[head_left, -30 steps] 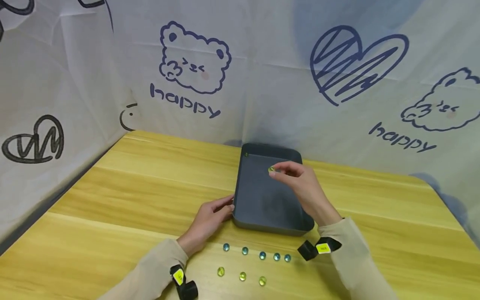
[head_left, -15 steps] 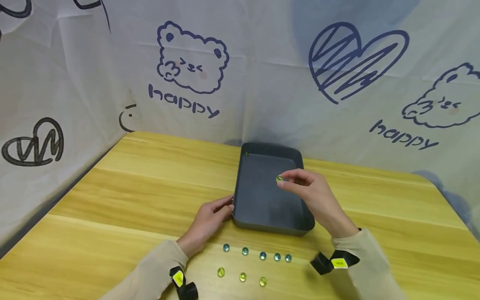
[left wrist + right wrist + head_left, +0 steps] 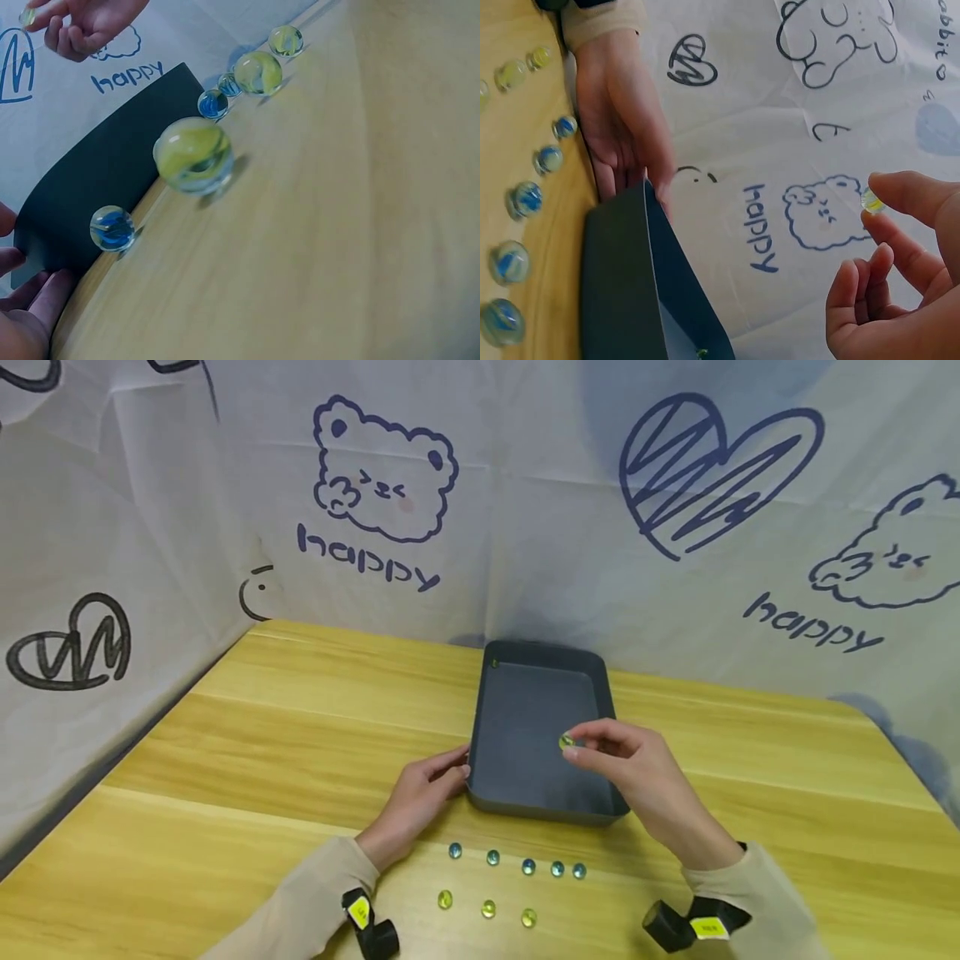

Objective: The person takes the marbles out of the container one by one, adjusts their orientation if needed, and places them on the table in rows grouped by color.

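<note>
My right hand pinches a yellow-green glass marble between thumb and forefinger above the dark grey rectangular tray. In the right wrist view that marble shows clear glass with a yellow swirl. My left hand touches the outside of the tray's left wall near its front corner, with fairly straight fingers; some fingertips are hidden. One yellow-green marble lies inside the tray's far left corner. In front of the tray is a row of several blue marbles, and nearer still a row of three yellow-green marbles.
The wood-grain table extends to both sides of the tray. White cloth with drawn bears and hearts hangs behind and at the left, close to the tray's far end. A black wrist camera sits on each sleeve.
My right hand has drawn back toward the front and right above the tray, still pinching the marble. The left hand, tray and marbles on the table look unchanged.
</note>
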Demonstrator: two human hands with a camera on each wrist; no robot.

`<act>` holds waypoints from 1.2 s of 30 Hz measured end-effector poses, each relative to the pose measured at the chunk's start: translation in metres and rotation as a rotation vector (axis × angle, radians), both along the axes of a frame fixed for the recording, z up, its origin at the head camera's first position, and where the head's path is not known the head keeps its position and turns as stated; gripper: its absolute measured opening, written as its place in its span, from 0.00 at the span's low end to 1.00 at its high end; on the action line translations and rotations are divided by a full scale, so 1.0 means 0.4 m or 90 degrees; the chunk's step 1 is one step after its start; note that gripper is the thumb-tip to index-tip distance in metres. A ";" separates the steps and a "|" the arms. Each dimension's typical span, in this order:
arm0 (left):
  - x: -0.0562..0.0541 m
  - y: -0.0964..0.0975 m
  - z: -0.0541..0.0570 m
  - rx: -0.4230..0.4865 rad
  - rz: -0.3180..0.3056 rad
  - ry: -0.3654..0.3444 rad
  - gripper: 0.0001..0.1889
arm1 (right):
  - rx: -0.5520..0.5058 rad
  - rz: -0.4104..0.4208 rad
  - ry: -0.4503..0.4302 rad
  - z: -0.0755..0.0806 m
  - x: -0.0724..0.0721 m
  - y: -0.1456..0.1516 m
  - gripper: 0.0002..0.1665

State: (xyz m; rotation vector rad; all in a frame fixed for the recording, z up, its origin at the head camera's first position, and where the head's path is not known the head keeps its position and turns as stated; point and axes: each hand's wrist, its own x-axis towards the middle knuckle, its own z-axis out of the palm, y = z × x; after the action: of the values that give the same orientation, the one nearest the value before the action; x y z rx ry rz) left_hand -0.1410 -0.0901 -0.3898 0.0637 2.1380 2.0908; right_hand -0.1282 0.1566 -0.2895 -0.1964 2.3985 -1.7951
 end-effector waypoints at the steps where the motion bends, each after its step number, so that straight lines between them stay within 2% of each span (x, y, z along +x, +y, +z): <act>1: 0.000 0.000 0.001 0.000 0.000 -0.001 0.21 | -0.003 0.004 -0.008 0.002 0.006 0.001 0.17; 8: -0.003 0.000 0.003 0.006 -0.004 -0.009 0.21 | -0.031 0.048 -0.040 -0.001 0.053 0.018 0.15; 15: -0.001 0.003 0.000 0.007 -0.010 -0.012 0.21 | -0.057 0.099 -0.067 -0.029 0.097 0.053 0.12; 18: -0.002 0.000 0.003 0.008 -0.008 -0.007 0.21 | -0.085 0.139 -0.106 -0.043 0.108 0.065 0.09; 22: -0.002 -0.001 0.005 0.013 -0.006 -0.007 0.21 | -0.103 0.177 -0.186 -0.066 0.124 0.077 0.11; 24: -0.002 0.000 0.004 0.018 -0.007 -0.008 0.21 | -0.092 0.200 -0.183 -0.081 0.138 0.083 0.13; 26: -0.003 0.002 0.003 0.022 -0.009 -0.009 0.21 | -0.083 0.222 -0.156 -0.097 0.151 0.089 0.14; 29: -0.003 0.004 0.002 0.021 -0.012 -0.010 0.21 | -0.093 0.248 -0.140 -0.121 0.169 0.098 0.13; 36: -0.001 0.003 0.002 0.011 -0.003 -0.005 0.21 | -0.129 0.242 -0.202 -0.153 0.190 0.098 0.17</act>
State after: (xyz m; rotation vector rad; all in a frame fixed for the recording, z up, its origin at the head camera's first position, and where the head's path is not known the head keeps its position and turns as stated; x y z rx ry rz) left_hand -0.1412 -0.0890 -0.3892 0.0626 2.1129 2.1038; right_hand -0.0522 0.1959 -0.3507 -0.3346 1.8220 -1.7341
